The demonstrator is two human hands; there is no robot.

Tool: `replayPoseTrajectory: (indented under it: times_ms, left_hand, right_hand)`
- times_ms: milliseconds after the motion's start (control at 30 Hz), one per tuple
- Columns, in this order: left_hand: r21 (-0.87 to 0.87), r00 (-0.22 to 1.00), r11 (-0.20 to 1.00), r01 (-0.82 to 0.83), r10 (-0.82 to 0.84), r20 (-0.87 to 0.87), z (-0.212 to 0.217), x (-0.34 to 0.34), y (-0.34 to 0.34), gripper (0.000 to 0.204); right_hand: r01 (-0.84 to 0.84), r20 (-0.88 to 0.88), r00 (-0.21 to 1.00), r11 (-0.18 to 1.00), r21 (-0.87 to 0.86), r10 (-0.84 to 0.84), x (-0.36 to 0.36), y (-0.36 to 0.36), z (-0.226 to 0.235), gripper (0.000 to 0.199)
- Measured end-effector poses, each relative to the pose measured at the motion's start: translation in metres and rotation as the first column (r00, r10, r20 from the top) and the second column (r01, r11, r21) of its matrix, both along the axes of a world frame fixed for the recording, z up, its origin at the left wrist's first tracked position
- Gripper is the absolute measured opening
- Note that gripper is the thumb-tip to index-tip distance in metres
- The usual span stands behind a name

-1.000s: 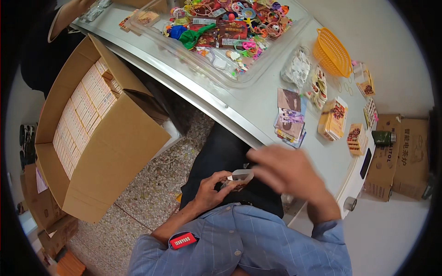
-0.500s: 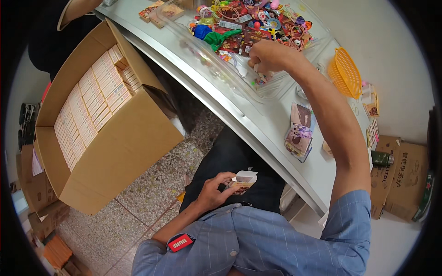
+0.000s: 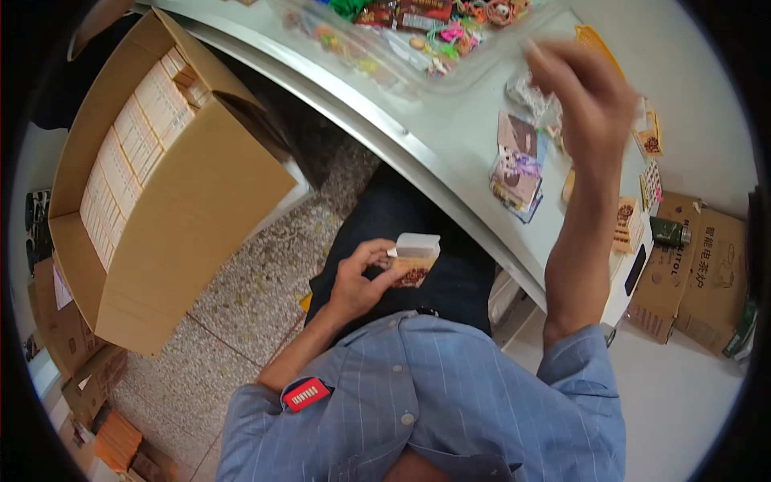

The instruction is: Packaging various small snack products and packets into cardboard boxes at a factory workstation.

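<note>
Over my lap, my left hand (image 3: 359, 281) grips a small printed paper box (image 3: 415, 263) with its white top flap raised. My right hand (image 3: 590, 96) is lifted above the right part of the table and smeared by motion, so whether it holds anything does not show. Left of that hand is a clear plastic bin (image 3: 430, 87), with colourful hair ties, trinkets and dark red packets (image 3: 414, 14) inside. Below the bin's right end lie a crumpled clear plastic bag (image 3: 526, 98) and a fanned pile of picture cards (image 3: 518, 173).
A big open carton (image 3: 197, 233) full of small boxes (image 3: 132, 157) stands at the left, beside the white table (image 3: 458, 132). Along the table's right lie an orange-yellow basket (image 3: 601, 46), printed small boxes (image 3: 627, 223) and a black flat device (image 3: 635, 269). Brown cartons (image 3: 707, 273) stand beyond.
My right hand has come out of the bin and swung right, toward me. My left hand still grips the small box. The view has shifted, so the table sits higher in it.
</note>
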State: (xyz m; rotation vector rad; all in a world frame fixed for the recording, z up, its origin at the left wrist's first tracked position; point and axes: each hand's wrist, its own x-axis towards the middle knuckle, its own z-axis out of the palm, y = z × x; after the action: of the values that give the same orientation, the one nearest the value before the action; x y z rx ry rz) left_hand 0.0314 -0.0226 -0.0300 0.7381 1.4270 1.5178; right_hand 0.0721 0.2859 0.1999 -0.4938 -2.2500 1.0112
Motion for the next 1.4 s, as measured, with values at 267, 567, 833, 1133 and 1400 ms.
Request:
replayPoseTrajectory:
  times_ms: [267,567,833,1133,1400]
  left_hand:
    - [0.02,0.992,0.992,0.121,-0.121,-0.021,0.005,0.009,0.004,0.042]
    - [-0.019,0.954,0.983,0.182,-0.182,-0.238,0.014,0.016,-0.006,0.05]
    - [-0.013,1.0,1.0,-0.005,0.005,0.019,-0.002,0.024,-0.01,0.058]
    - [0.079,0.87,0.981,0.179,-0.12,-0.478,0.023,0.01,0.001,0.023]
    - [0.052,0.902,0.965,0.258,-0.221,-0.372,0.019,-0.013,0.008,0.019]
  right_hand:
    - [0.134,0.114,0.988,0.93,-0.343,-0.101,0.125,-0.14,-0.128,0.009]
    - [-0.159,0.157,0.966,0.949,-0.273,0.207,0.138,-0.16,-0.145,0.011]
    - [0.155,0.119,0.969,0.16,-0.975,-0.215,0.166,-0.161,-0.191,0.026]
    - [0.037,0.036,0.999,0.062,-0.997,-0.006,0.148,-0.167,-0.216,0.016]
    - [-0.01,-0.066,0.991,0.439,-0.898,-0.112,0.144,-0.191,-0.221,0.021]
